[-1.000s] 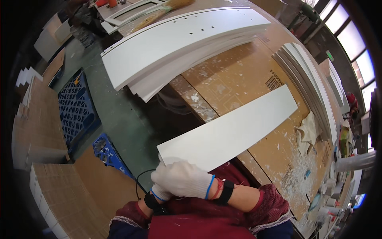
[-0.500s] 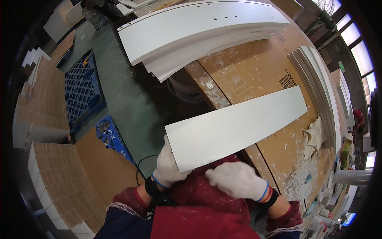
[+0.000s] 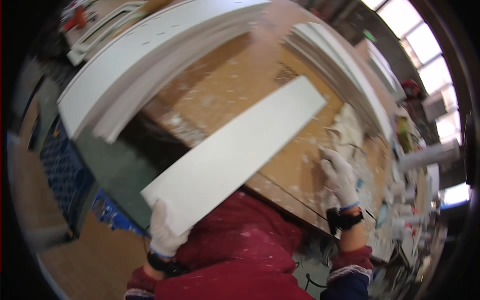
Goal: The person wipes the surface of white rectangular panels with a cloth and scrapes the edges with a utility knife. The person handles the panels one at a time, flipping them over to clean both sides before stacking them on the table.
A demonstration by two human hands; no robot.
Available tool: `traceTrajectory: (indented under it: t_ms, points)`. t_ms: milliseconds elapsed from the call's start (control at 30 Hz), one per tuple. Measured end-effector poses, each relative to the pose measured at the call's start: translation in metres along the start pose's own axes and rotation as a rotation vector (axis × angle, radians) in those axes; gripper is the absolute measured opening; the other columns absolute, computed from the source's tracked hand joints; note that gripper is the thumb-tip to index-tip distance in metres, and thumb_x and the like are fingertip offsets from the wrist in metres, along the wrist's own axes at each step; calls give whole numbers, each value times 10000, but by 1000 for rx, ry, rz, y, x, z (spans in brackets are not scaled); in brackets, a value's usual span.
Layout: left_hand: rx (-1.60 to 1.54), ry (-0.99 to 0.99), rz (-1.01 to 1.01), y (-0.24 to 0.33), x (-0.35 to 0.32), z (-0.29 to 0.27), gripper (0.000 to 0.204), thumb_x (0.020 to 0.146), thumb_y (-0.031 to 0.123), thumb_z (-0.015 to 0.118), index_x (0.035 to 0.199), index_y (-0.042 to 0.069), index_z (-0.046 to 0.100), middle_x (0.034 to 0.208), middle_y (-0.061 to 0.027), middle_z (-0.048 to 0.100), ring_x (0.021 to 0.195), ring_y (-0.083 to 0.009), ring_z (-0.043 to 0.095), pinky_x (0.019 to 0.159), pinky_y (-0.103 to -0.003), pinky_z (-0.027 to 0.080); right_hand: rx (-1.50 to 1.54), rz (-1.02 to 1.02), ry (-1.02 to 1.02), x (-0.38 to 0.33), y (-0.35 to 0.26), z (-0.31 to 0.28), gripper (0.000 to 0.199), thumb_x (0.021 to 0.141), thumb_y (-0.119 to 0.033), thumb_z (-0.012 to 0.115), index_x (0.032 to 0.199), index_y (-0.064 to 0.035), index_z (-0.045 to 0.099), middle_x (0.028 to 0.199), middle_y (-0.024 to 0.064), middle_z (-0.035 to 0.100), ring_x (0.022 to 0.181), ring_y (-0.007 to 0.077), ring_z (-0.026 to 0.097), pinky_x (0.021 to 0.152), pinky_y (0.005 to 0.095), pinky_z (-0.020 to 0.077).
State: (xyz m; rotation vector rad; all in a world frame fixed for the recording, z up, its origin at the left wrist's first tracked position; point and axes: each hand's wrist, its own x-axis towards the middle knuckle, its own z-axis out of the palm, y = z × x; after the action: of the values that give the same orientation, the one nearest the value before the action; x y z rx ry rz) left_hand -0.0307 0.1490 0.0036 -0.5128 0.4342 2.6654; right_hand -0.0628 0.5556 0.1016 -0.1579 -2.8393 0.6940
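My left hand (image 3: 165, 232) grips the near end of the white board (image 3: 235, 150) overhanging the tabletop (image 3: 240, 85) edge, my right hand (image 3: 341, 176) rests open; stiff, probably light, best held at both ends.

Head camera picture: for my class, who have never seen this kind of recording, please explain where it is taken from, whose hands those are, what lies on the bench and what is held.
The camera sits on a person's head and looks down, so straight edges bend near the rim. Both white-gloved hands are that person's own. The left hand grips the near end of a long flat white board, which lies slanted across a dusty brown workbench. The right hand rests open on the bench, among white scraps and shavings, holding nothing. A stack of long white panels lies at the far left, and more white panels at the right. Blue plastic crates stand on the floor.
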Motion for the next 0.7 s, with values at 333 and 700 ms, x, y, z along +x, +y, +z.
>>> traceTrajectory:
  t_ms: [333,700]
  points:
    - [214,-65,-4,1,5,13,634,873,190,616,1353,-109,330,1347,-294,450,1246,-469,463,911,-666,471,7,660,416,-84,106,-92,210,894,-169,593,1024,-6,617,714,26,528,602,88,478,534,297,426]
    - [243,-111,-226,13,-2,45,584,851,86,602,1363,-80,374,1327,-247,490,1214,-389,517,913,-596,498,-304,555,154,-78,149,-57,327,856,-257,605,1020,25,630,969,221,651,904,352,608,833,432,457]
